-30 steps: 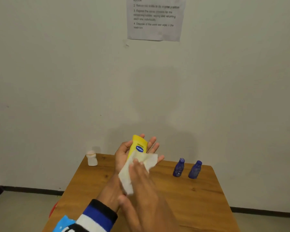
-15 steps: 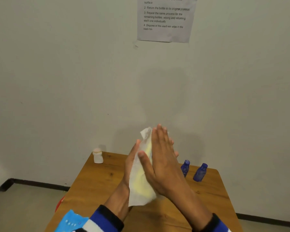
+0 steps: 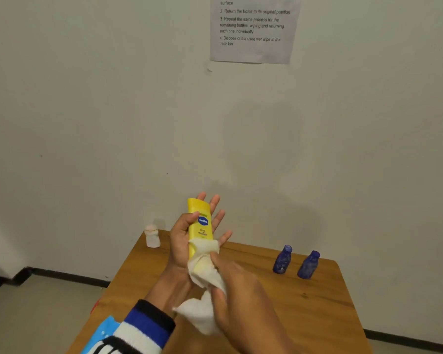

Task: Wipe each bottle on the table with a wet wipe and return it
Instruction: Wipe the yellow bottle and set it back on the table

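A yellow lotion bottle [image 3: 199, 222] with a blue oval label stands upright in my left hand [image 3: 179, 242], above the wooden table [image 3: 317, 305]. My left thumb curls over its front and my fingers lie straight behind it. My right hand [image 3: 241, 290] grips a white wet wipe [image 3: 203, 273] wrapped round the bottle's lower end, with a loose tail hanging below. A small white bottle [image 3: 152, 236] stands at the table's far left corner. Two dark blue bottles [image 3: 282, 259] [image 3: 308, 264] stand side by side at the far right.
The table stands against a plain wall with a printed instruction sheet [image 3: 253, 29] taped high up. Something red [image 3: 94, 305] shows on the floor by the table's left edge. Grey floor lies to the left.
My right hand has slid the wipe down from the bottle's top to its lower end, uncovering the label. The camera has shifted slightly.
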`<state>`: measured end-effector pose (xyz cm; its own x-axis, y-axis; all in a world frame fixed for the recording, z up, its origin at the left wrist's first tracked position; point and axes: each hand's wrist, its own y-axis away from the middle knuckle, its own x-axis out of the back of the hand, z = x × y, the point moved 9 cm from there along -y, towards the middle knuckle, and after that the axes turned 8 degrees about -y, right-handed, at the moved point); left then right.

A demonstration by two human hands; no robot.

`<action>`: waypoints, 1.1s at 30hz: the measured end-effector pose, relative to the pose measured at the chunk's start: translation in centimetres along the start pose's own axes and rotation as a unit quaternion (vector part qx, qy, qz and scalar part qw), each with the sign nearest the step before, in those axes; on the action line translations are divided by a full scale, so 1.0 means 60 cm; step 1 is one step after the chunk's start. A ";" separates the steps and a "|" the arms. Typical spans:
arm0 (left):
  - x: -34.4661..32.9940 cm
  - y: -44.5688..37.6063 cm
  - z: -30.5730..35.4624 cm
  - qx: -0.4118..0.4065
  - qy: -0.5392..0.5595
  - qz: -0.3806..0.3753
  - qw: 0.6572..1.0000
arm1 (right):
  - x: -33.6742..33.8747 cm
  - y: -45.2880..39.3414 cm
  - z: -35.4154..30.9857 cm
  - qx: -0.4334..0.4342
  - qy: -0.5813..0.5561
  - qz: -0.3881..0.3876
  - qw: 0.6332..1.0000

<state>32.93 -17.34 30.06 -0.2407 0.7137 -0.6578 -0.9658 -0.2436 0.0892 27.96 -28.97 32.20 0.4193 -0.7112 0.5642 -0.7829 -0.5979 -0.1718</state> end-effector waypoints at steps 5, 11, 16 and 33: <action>0.017 0.004 -0.001 0.027 0.020 -0.022 0.999 | 0.096 -0.023 0.039 -0.038 -0.159 0.081 0.983; -0.005 0.036 -0.052 0.065 -0.094 0.015 0.993 | 0.108 -0.073 0.048 -0.038 -0.240 0.120 0.963; 0.024 0.042 -0.040 -0.012 -0.122 0.107 0.987 | 0.035 -0.039 0.095 -0.115 -0.385 0.109 0.909; 0.242 -0.021 0.089 -0.030 -0.574 0.141 0.806 | -0.024 0.047 0.273 -0.325 -0.595 0.002 0.735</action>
<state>30.16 -3.18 24.42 -0.4133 0.7539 0.5107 -0.8593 -0.5085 0.0552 32.66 -35.68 17.64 0.2197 -0.7633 -0.6075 -0.6776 -0.5674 0.4679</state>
